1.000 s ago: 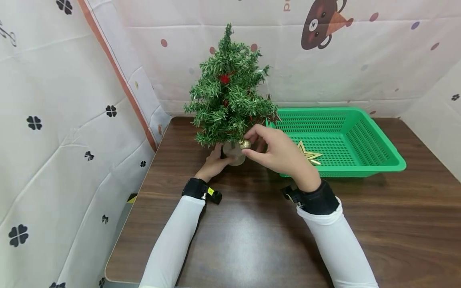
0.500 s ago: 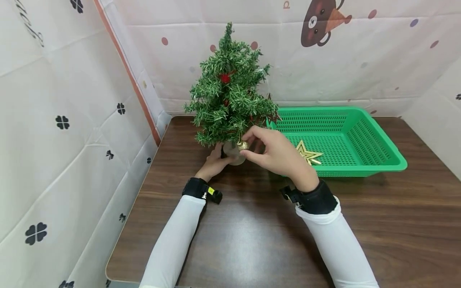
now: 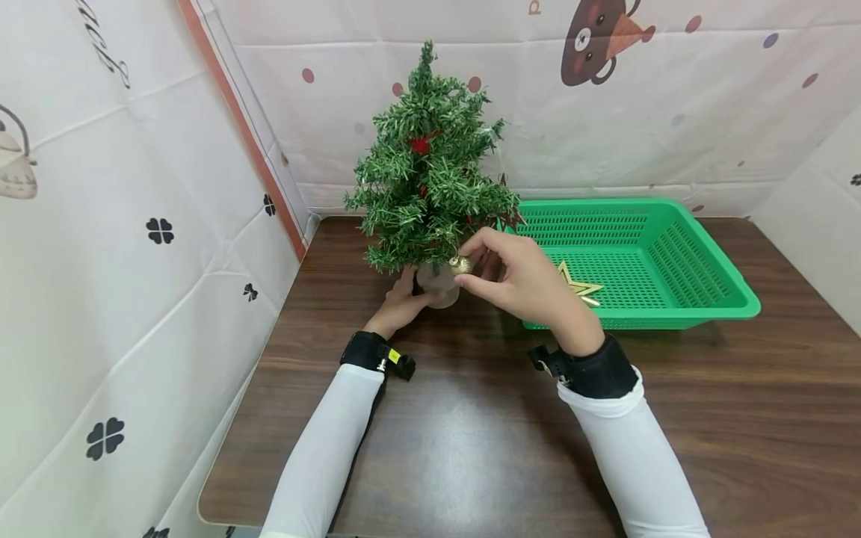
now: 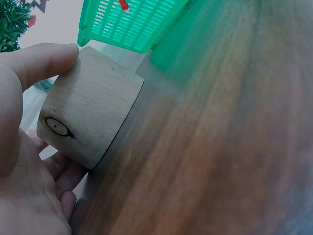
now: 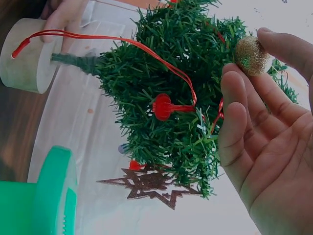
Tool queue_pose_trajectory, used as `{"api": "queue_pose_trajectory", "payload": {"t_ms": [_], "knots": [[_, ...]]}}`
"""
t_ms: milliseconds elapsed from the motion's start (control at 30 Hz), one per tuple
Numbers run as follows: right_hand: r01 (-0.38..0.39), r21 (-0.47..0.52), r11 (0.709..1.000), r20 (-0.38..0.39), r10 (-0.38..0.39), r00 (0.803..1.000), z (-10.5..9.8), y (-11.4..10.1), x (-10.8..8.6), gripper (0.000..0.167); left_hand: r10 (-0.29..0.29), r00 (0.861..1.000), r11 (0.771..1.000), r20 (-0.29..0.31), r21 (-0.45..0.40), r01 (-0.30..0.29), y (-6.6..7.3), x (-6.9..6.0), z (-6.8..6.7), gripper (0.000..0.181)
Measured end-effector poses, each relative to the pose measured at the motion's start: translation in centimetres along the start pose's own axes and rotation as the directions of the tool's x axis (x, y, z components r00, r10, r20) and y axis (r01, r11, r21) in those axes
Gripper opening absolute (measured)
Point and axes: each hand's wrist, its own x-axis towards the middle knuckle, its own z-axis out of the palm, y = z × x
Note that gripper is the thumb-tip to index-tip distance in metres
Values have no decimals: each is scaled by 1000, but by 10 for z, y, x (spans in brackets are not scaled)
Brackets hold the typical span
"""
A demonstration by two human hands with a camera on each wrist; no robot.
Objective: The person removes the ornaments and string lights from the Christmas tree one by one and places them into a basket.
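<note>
A small artificial Christmas tree (image 3: 430,172) stands upright on a pale wooden base (image 4: 93,103) at the back of the table. My left hand (image 3: 401,305) grips that base, thumb on one side and fingers round the other. Between thumb and fingertips, my right hand (image 3: 521,280) pinches a gold glitter bauble (image 5: 252,55) at the tree's lower front branches. Whether its loop is on a branch cannot be seen. Red ornaments (image 5: 162,106) and a dark brown glitter star (image 5: 151,185) hang among the branches, and a red cord (image 5: 122,39) trails toward the base.
A green plastic basket (image 3: 723,299) stands right of the tree, close behind my right hand. Inside it lies a gold star (image 3: 576,282), partly hidden by that hand. Patterned cloth walls (image 3: 323,134) border the wooden table (image 3: 403,448) at the back and left.
My right hand, with the bauble, dips slightly and then shifts a little up and to the right. The left hand keeps its grip on the base.
</note>
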Motion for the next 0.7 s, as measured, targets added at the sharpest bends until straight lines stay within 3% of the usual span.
{"api": "queue_pose_trajectory", "payload": {"t_ms": [700], "knots": [[69,34,997,-149,-63,987,-2,-3,0,25,26,1000,1000,6,-2,-26,0,1,0,92]]}}
